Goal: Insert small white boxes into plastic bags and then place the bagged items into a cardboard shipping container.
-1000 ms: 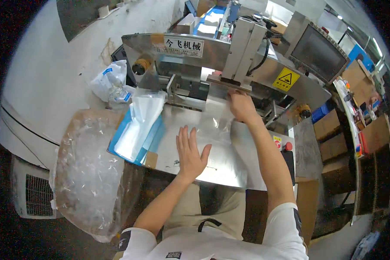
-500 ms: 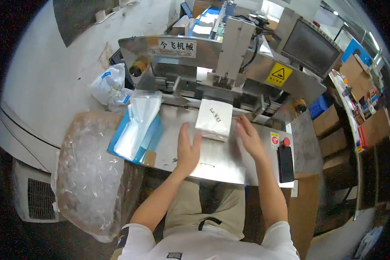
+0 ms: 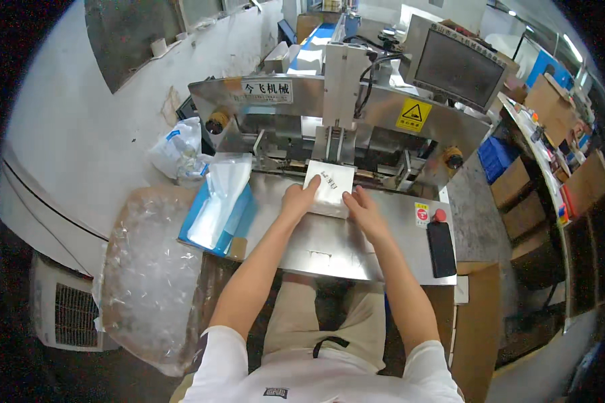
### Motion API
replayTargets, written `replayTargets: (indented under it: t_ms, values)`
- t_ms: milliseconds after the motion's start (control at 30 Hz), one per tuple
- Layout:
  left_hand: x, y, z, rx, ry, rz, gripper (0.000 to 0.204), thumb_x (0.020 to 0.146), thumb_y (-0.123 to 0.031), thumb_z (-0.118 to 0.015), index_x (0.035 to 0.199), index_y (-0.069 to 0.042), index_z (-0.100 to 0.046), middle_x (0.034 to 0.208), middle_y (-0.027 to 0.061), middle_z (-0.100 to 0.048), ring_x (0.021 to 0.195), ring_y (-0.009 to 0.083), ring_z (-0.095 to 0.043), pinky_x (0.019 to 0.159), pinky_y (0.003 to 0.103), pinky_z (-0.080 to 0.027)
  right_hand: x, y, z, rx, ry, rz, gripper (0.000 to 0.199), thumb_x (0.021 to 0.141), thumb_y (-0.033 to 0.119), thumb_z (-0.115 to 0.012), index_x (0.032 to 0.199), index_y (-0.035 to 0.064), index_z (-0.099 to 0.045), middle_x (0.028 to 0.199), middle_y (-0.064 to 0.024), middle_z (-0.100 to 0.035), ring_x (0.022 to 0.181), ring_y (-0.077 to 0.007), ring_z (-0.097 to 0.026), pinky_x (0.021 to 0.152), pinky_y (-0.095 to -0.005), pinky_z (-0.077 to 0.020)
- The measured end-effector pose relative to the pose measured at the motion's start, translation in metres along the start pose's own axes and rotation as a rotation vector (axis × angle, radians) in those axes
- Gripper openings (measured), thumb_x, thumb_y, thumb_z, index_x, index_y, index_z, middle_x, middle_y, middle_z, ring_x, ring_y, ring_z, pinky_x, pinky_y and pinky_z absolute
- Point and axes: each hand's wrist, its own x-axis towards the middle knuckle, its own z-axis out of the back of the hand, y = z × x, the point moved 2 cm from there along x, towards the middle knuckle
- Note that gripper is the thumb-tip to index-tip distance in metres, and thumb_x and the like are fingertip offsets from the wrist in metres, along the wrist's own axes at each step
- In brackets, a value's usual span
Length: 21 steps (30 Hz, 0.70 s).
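Observation:
A white square pack of what looks like paper napkins, with dark print on top, lies at the far side of the metal worktable, against the machine. My left hand grips its left side, with the thumb over the top edge. At the right side, my right hand presses its fingers to the pack's near right edge. Both hands hold the pack between them. The undersides of the fingers are hidden.
Left of my hands stands a blue box with clear plastic bags on it. A large clear bag hangs farther left. On the right are a red button and a black phone-like slab. A monitor rises behind.
My hands have closed in from both sides onto the pack, which they were apart from before. The pack now sits closer against the machine. The whole view has shifted slightly.

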Motion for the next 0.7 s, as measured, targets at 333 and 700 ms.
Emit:
replayTargets:
  t_ms: [333,700]
  values:
    - [-0.057,-0.025,-0.003,-0.150,-0.020,-0.322,0.061,0.071,-0.020,-0.088,0.113,0.001,-0.049,0.103,0.0111,-0.060,0.092,0.0187,-0.062,0.081,0.031,-0.051,-0.028,0.024,0.059,-0.214,-0.090,0.211,0.092,0.084,0.036,-0.075,0.151,-0.0026,-0.026,0.143,-0.0193,-0.048,0.131,-0.0259,-0.047,0.106,-0.0385,-0.0403]
    - [0.073,0.003,-0.037,-0.678,0.149,0.145,0.050,0.085,-0.040,-0.075,0.114,-0.001,-0.060,0.100,0.0136,-0.066,0.089,0.0234,-0.065,0.076,0.032,-0.055,-0.154,-0.003,0.152,0.220,-0.131,0.038,0.074,0.077,0.010,-0.079,0.141,-0.0018,-0.043,0.127,-0.0104,-0.061,0.114,-0.0192,-0.059,0.100,-0.0354,-0.0466]
